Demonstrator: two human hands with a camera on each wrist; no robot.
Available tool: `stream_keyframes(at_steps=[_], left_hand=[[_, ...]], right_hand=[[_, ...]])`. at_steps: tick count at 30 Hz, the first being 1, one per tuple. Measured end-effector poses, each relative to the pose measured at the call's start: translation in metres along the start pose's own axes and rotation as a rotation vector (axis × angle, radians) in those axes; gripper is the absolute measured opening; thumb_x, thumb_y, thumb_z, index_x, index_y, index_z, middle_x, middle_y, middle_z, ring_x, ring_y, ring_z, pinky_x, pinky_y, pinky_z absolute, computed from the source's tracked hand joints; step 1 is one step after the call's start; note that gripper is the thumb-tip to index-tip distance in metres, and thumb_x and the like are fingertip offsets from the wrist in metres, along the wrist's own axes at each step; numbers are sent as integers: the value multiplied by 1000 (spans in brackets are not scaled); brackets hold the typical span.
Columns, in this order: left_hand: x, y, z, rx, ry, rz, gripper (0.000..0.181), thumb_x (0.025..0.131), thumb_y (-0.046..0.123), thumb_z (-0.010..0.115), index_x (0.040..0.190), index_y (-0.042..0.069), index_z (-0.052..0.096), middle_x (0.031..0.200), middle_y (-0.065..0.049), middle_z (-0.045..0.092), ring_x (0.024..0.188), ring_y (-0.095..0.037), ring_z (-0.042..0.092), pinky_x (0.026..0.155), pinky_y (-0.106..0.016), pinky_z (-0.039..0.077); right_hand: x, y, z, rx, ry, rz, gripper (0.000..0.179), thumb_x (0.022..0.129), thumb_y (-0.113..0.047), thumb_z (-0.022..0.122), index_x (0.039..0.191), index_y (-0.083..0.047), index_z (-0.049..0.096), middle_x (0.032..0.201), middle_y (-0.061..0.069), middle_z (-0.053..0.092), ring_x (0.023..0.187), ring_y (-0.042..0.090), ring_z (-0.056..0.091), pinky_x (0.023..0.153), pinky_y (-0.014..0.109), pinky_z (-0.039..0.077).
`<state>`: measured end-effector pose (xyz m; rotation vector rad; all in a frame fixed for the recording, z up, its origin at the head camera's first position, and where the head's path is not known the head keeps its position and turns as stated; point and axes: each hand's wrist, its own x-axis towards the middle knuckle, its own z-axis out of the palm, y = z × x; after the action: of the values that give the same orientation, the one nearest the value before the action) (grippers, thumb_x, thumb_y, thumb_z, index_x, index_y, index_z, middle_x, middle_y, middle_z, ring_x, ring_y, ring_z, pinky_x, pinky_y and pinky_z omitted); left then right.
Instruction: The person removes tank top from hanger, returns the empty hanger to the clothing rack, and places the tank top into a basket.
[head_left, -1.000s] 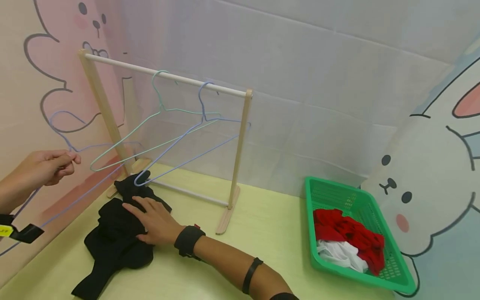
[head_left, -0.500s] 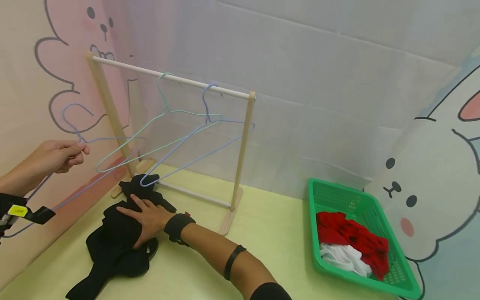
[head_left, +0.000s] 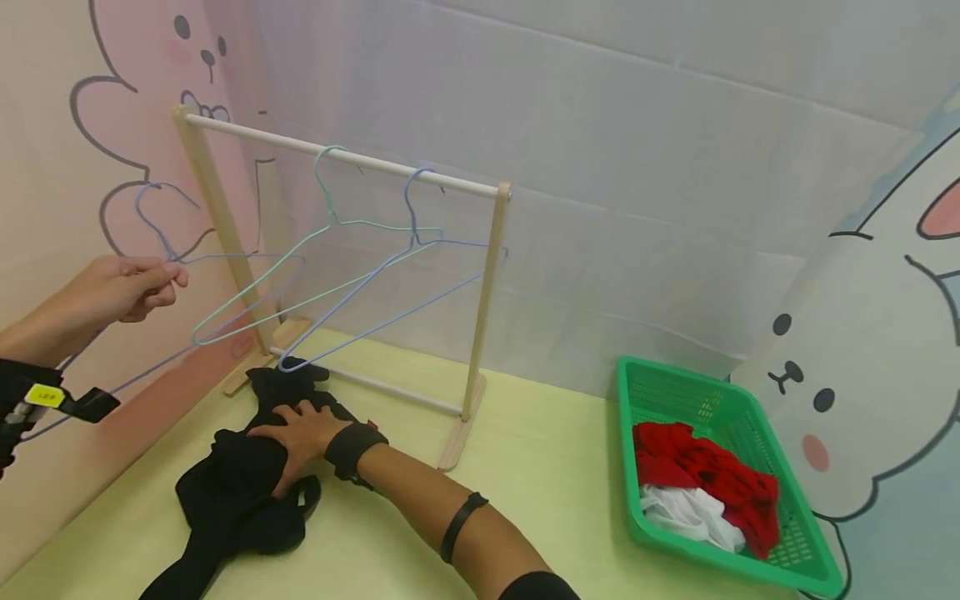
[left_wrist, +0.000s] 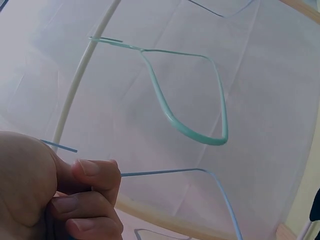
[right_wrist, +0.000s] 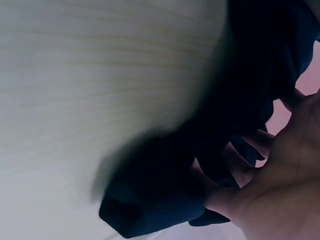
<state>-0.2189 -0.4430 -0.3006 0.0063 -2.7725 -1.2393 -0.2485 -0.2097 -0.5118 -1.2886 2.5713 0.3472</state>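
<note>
In the head view my left hand (head_left: 135, 287) pinches a blue clothes hanger (head_left: 153, 218) just below its hook, raised at the left of the rack. The left wrist view shows those fingers (left_wrist: 92, 200) curled in, with the hanger's shoulder (left_wrist: 170, 172) extending past them. A crumpled black garment (head_left: 225, 500) lies on the table, a small white tag showing near its right side. My right hand (head_left: 303, 437) grips its upper part. Seen from the right wrist, the fingers (right_wrist: 240, 165) sink into folds of the dark cloth (right_wrist: 155, 185), their tips hidden.
A wooden rack with a white rail (head_left: 300, 147) stands behind the garment. From it hang a green hanger (head_left: 258, 287) and another blue hanger (head_left: 360, 287), whose lower corner overlaps the garment's top. A green basket (head_left: 626, 467) at the right contains red clothing (head_left: 705, 467) and white clothing (head_left: 690, 515).
My left hand has moved up and slightly right with the blue hanger. The right hand has settled deeper into the black garment, its spread fingers drawing in, and the cloth has shifted a little.
</note>
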Motion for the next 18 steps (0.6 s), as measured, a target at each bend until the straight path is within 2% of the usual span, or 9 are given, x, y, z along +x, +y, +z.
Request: stream_keyframes(at_steps=[2,6,11,14,18], left_hand=[[4,2,-1,-7,10,27,41,117,37,41,108,0,57,70,2,45,53,-14,34,51,-41,29],[10,9,-5,-14,31,78,36,118,35,41,106,6,59,70,1,44,53,-16,32,52,-43,26],[17,20,-13,-94,24,79,31,116,40,43,104,20,63,72,2,46,57,-18,31,57,-44,23],[22,28,-15,-134,10,59,31,114,44,46,107,19,63,73,2,47,62,-16,33,60,-43,23],[30,40,-10,-124,3,71,31,115,40,45,106,16,63,72,3,46,61,-16,32,58,-42,22]], right_hand=[[1,-2,-1,-1,-26,9,108,73,-86,76,160,-69,14,172,-24,11,152,6,21,116,32,34],[-6,-4,-5,-8,-43,-6,100,78,-83,76,158,-69,19,168,-24,17,145,6,27,107,30,40],[-17,-8,-10,-30,-66,-20,89,83,-79,73,157,-69,24,162,-24,22,133,7,33,93,26,44],[-23,-9,-10,-45,-64,-20,82,85,-78,73,155,-68,31,156,-24,28,126,8,38,88,27,43],[-30,-10,-10,-71,-60,-38,75,87,-76,72,153,-65,37,152,-22,32,121,10,42,88,28,43]])
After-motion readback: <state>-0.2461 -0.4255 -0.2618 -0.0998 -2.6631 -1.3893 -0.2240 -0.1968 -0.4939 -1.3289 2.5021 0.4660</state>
